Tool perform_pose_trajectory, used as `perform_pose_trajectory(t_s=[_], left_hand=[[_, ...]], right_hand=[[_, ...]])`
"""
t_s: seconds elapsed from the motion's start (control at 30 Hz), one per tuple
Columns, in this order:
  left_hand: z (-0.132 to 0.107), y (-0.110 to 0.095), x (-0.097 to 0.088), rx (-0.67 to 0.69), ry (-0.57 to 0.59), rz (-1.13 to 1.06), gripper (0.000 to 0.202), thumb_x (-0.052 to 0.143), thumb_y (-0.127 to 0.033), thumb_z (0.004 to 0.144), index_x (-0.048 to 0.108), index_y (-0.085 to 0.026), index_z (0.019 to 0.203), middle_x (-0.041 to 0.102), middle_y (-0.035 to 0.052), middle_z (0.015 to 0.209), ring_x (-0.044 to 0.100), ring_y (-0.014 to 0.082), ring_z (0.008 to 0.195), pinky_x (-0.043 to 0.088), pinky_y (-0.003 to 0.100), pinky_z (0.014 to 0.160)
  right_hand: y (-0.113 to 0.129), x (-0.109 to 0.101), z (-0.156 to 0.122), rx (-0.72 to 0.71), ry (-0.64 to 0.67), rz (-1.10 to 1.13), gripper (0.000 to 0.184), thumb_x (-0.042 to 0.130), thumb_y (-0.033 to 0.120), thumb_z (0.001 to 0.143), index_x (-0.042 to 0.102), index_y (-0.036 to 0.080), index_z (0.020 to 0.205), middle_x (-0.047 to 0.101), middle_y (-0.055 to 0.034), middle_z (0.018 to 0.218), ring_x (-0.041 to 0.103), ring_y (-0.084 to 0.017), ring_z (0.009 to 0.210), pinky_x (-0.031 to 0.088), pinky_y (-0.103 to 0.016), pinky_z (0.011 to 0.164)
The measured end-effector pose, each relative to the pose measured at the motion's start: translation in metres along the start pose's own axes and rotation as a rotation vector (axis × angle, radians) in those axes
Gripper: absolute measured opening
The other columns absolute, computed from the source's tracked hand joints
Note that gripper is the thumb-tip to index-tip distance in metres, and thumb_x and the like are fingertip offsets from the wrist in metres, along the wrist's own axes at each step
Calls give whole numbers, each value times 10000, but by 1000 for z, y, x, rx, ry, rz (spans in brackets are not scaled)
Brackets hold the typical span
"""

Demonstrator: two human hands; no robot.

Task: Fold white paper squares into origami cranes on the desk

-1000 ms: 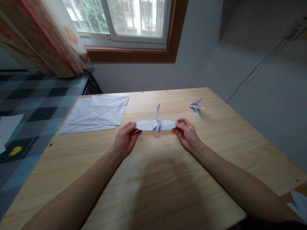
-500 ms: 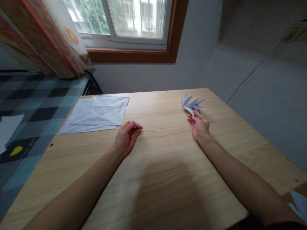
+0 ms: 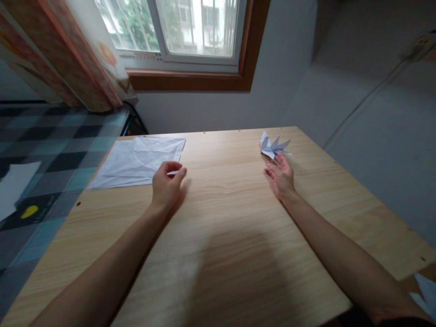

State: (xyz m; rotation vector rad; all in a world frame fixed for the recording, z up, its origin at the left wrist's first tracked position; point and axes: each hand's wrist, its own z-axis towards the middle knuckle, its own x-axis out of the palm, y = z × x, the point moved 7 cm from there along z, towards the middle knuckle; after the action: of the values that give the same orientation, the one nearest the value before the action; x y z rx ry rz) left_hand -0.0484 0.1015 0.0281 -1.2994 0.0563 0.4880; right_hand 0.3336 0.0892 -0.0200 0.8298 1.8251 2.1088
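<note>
My left hand (image 3: 165, 185) rests on the wooden table (image 3: 225, 236) at the near right corner of a stack of creased white paper sheets (image 3: 138, 156). Its thumb and fingers are curled together, pinching that corner. My right hand (image 3: 281, 175) lies farther right with its fingers stretched out and nothing in it. Its fingertips almost touch two folded white paper birds (image 3: 273, 146), which sit close together near the table's far right corner.
A grey wall runs behind and to the right of the table, with a window (image 3: 190, 27) and a patterned curtain (image 3: 68, 54) above. A checkered bed cover (image 3: 41, 154) lies to the left. More white paper (image 3: 424, 290) shows at the lower right edge.
Both hands held a folded paper bird by its wings; the right hand carried it to the other bird and let go. The left hand moved left to the sheets' corner.
</note>
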Motion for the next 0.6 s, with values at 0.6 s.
perform_pose_trajectory(t_s=[0.6], left_hand=[[1, -5, -1, 297, 340, 1307, 423, 328, -393, 976, 675, -151, 947, 729, 158, 1039, 679, 309, 945, 457, 383, 768]], right_hand=[[0, -17, 0, -224, -162, -96, 564, 678, 257, 648, 554, 235, 1198, 545, -54, 1240, 579, -168, 975, 528, -345, 823]])
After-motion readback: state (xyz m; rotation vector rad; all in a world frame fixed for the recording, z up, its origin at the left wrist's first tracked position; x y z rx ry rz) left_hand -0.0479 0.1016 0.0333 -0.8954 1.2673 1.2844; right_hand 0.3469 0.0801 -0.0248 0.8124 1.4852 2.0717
